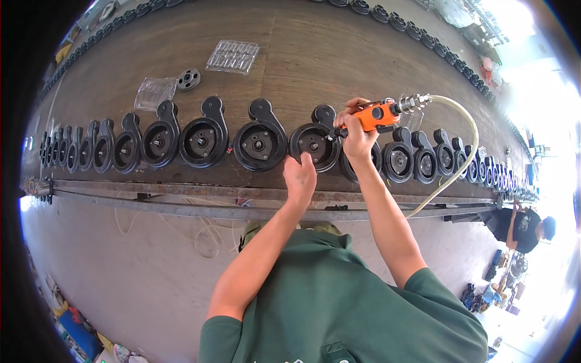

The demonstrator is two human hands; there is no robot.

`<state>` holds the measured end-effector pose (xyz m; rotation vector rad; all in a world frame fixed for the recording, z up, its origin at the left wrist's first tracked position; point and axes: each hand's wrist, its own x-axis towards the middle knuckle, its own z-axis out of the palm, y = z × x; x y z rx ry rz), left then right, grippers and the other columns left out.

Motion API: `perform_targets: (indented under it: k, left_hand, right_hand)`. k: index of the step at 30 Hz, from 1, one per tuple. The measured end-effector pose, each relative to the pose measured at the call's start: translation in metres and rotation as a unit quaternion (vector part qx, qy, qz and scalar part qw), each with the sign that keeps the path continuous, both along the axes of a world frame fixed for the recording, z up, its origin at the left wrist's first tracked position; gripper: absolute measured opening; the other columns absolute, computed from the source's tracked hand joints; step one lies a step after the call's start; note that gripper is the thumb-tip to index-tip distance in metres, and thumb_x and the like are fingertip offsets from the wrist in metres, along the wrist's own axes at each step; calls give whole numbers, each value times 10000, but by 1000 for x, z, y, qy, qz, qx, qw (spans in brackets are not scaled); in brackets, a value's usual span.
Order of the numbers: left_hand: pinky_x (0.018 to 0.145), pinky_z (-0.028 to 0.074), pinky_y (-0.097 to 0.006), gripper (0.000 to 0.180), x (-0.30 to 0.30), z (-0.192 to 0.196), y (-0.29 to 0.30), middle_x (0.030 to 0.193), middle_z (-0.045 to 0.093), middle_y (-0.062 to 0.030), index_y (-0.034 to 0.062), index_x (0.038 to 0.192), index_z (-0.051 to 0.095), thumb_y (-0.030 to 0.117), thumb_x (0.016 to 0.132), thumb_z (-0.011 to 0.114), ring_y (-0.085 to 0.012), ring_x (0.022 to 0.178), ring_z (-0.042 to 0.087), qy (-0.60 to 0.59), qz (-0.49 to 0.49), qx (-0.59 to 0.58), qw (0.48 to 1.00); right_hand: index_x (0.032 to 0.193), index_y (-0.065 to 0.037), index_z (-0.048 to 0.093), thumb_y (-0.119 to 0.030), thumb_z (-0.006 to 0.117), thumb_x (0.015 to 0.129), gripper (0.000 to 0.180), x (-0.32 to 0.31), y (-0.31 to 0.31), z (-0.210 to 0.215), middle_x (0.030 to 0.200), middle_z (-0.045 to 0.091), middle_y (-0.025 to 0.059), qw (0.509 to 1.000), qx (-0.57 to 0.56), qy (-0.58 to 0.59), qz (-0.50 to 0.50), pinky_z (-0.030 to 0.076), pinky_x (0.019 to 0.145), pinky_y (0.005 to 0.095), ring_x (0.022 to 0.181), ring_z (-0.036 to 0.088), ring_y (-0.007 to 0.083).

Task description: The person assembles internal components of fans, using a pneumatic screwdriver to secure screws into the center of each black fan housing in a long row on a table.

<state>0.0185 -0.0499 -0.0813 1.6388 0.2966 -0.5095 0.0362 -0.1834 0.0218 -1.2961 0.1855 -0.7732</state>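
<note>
My right hand (358, 136) grips an orange air tool (376, 115), held tilted, with a metal hose fitting (413, 101) at its far end. A clear hose (469, 124) curves from that fitting down past the bench edge. The tool's dark nose points left, close to the hub of a black round housing (313, 145) with a knob-like lobe on top; whether they touch I cannot tell. My left hand (301, 175) is closed at the near rim of this same housing, its fingertips partly hidden. Another such housing (260, 145) lies just left of it.
Similar housings (203, 140) run in a long row along the bench's (302, 66) near edge, and more line its far side. Clear plastic trays (233, 56) and a round black part (188, 79) lie beyond the row. Another person (525, 228) is at the far right.
</note>
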Motion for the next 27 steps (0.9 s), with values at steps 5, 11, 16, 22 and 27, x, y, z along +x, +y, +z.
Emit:
perform_targets:
  k: [5,11,16,22,27]
  left_hand:
    - [960,489,-493,450,0,4,1,1069,663,-375,-137,1123,601,279,953,578,-521,1064,644,0,-3,-4,1000]
    - [949,498,-479,441,-5,15,2,1070,671,-357,-132,1132,600,268,948,585,-508,1049,654,5,8,-22,1000]
    - [945,503,-477,433,-1,13,0,1064,679,-350,-127,1136,603,258,939,586,-493,1056,661,0,8,-46,999]
    - [668,653,-391,283,3,11,-2,978,645,-139,-96,1088,564,160,968,546,-197,789,668,-14,7,-67,998]
    - [680,608,-421,345,5,0,3,890,675,-225,-115,1041,586,217,946,571,-280,735,706,23,-17,-68,997]
  right_hand:
    - [1072,9,522,38,515,872,202,-4,1,-5,762,574,79,999,-14,8,35,512,686,348,673,558,168]
    - [1054,-21,517,40,542,877,189,-7,5,-11,827,566,69,994,-35,52,87,506,711,334,723,581,171]
    - [1017,-17,537,76,552,849,192,1,4,-13,854,575,81,997,-41,34,54,527,689,331,716,606,178]
    - [1115,40,546,61,550,863,253,4,5,-2,793,597,70,996,-80,16,27,525,681,329,657,593,168]
    - [1171,40,512,36,530,885,287,-17,23,10,760,559,62,999,-35,-14,34,512,680,340,673,547,154]
